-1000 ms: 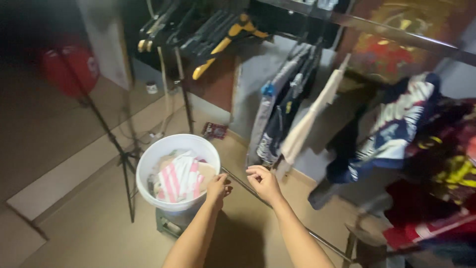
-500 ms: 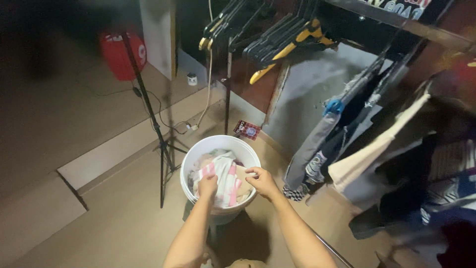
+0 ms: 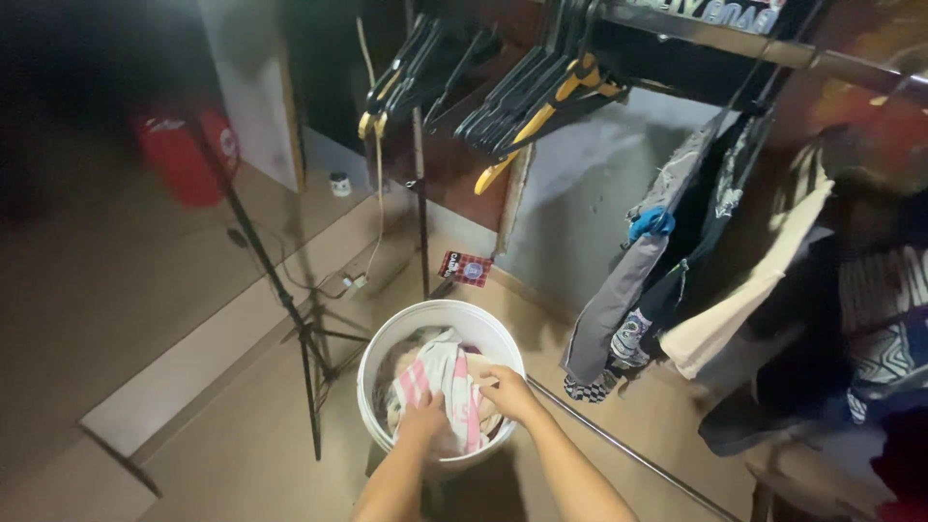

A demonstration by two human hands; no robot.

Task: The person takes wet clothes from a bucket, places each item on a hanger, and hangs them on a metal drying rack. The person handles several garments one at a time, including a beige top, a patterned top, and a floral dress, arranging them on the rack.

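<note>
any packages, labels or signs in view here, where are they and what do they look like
Small packet: flat on the floor behind the white bucket, square, red checked with a white round patch.
Small jar: on the raised ledge by the wall, white with a dark lid.
Red round object: far left, blurred, white marking.

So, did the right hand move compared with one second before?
Yes. The right hand went from outside the white bucket, beside its rim, to inside it, onto the pink-and-white striped cloth, next to the left hand.
</note>
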